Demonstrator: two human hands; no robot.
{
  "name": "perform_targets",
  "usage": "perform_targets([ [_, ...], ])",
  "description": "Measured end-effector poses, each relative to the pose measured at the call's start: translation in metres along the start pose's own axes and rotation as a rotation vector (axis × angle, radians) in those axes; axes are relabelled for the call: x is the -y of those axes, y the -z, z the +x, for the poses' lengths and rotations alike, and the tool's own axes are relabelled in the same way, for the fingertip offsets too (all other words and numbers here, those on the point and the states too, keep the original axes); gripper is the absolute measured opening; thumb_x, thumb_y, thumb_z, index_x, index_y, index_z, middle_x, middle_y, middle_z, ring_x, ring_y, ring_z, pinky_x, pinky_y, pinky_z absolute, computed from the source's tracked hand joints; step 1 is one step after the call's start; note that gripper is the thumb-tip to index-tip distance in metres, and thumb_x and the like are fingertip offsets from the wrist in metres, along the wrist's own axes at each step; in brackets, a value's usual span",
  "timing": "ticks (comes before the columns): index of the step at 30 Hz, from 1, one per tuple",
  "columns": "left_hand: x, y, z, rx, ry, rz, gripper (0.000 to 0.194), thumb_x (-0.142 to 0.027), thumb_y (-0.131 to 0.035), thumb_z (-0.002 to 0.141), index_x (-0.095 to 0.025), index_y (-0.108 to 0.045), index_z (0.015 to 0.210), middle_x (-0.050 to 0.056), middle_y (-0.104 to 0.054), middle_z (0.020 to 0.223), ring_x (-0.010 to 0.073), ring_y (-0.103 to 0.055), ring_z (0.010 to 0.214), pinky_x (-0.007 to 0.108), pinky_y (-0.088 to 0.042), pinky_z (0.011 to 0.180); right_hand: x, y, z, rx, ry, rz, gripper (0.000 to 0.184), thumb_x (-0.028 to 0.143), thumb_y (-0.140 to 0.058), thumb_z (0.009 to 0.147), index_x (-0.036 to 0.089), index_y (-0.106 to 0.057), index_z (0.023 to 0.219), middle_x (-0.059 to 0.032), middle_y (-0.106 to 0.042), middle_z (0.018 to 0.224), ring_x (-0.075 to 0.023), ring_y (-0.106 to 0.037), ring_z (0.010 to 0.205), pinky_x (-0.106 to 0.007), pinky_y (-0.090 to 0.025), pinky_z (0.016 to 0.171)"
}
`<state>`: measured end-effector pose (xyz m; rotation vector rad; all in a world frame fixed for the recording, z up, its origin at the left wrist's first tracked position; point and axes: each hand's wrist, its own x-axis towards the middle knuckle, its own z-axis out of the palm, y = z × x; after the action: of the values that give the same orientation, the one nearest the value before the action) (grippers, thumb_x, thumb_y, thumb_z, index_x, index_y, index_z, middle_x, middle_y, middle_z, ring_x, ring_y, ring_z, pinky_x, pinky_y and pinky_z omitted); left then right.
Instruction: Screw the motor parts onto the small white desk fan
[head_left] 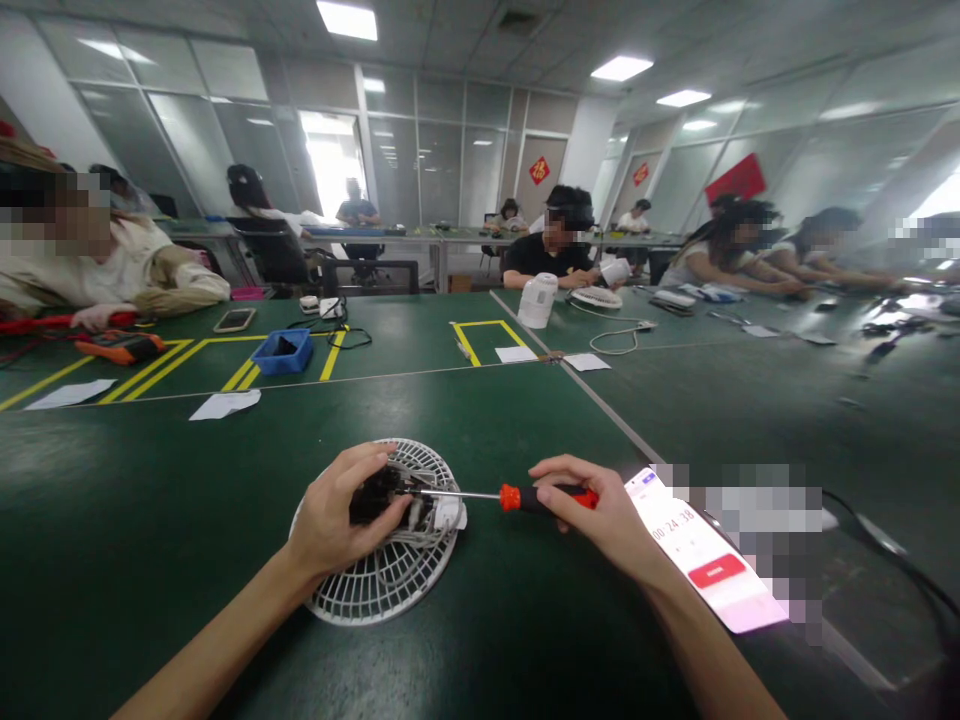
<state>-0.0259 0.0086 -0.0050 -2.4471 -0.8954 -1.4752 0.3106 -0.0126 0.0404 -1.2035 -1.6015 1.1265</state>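
A round white fan grille [360, 597] lies on the green table in front of me, with a dark motor [369, 497] and pale wires on top of it. My left hand [341, 505] is wrapped round the motor, its thumb near the screwdriver tip. In my right hand [581, 495] is a screwdriver [517, 498] with a red and black handle. Its shaft points left, nearly level, and the tip meets the motor part beside my left thumb. The exact contact point is too small to make out.
To the right lies a lit phone [709, 560] showing a timer. Farther off are a blue bin [283, 351], an orange meter [124, 346], paper slips [225, 404] and a white fan part [538, 301]. Several people sit around the tables.
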Motion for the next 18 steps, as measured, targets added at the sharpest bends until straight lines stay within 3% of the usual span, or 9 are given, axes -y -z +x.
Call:
perform_targets([
  [4,0.001,-0.001,-0.001,-0.001,-0.005,-0.017,0.079,-0.015,-0.081,0.078,-0.022,-0.041,0.145,0.015,-0.067,0.127,0.0261,-0.067,0.116,0.046,-0.061,0.098,0.002,0.006,-0.002,-0.019,0.040,-0.006,0.032,0.037,-0.085,0.077,0.023,-0.075,0.104,-0.0049,-0.078,0.101,-0.0213,-0.072,0.088,-0.032,-0.057,0.077],
  [10,0.002,-0.002,-0.001,-0.003,-0.004,-0.016,0.080,-0.015,-0.082,0.077,-0.023,-0.041,0.145,0.014,-0.067,0.126,0.0269,-0.067,0.116,0.047,-0.061,0.097,-0.001,0.006,-0.002,-0.014,0.122,0.034,0.033,0.029,-0.089,0.073,0.025,-0.074,0.101,-0.0017,-0.076,0.105,-0.0204,-0.071,0.095,-0.032,-0.056,0.087],
  [13,0.002,-0.002,-0.003,-0.007,0.014,-0.020,0.077,-0.015,-0.081,0.077,-0.023,-0.043,0.143,0.014,-0.067,0.126,0.0268,-0.068,0.116,0.046,-0.061,0.097,-0.007,0.002,0.000,-0.009,0.119,0.122,0.034,0.044,-0.079,0.084,0.024,-0.070,0.111,-0.0054,-0.076,0.105,-0.0198,-0.071,0.088,-0.028,-0.058,0.069],
  [16,0.001,-0.001,-0.003,0.004,0.009,-0.009,0.073,-0.015,-0.080,0.077,-0.021,-0.044,0.140,0.014,-0.066,0.126,0.0268,-0.067,0.116,0.046,-0.061,0.097,-0.009,-0.001,0.002,0.009,0.003,0.182,0.047,0.060,-0.056,0.097,0.020,-0.065,0.120,-0.0061,-0.075,0.086,-0.0140,-0.063,0.055,-0.022,-0.046,0.041],
  [18,0.000,0.000,-0.002,0.010,0.003,0.011,0.069,-0.016,-0.080,0.078,-0.020,-0.046,0.138,0.015,-0.067,0.125,0.0264,-0.067,0.116,0.045,-0.061,0.097,-0.008,-0.001,0.002,0.019,-0.045,0.157,0.048,0.060,-0.055,0.097,0.019,-0.063,0.122,-0.0013,-0.070,0.070,-0.0104,-0.054,0.042,-0.020,-0.040,0.036],
])
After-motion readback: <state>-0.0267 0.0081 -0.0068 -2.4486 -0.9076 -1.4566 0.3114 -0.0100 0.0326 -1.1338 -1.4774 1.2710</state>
